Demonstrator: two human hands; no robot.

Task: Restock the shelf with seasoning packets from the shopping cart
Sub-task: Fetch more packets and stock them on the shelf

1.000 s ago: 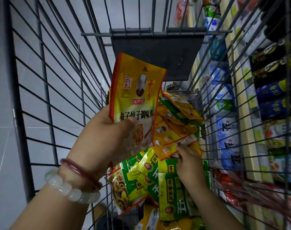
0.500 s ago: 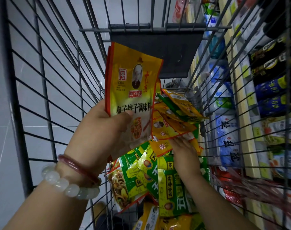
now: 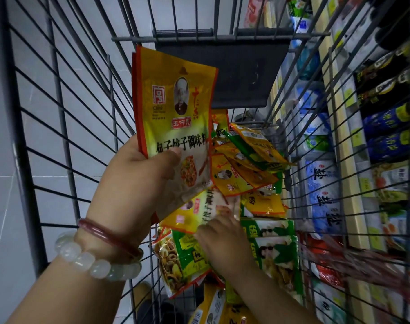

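Fingers of left hand gripping seasoning packets, upright, long axis vertical

grey tiled floor left side of frame | dark plastic seat flap upper centre | white bead bracelet lower left | thin red bangle just above it, touching | dark bottles upper right | blue-white bags right of centre, maybe salt, print blurred
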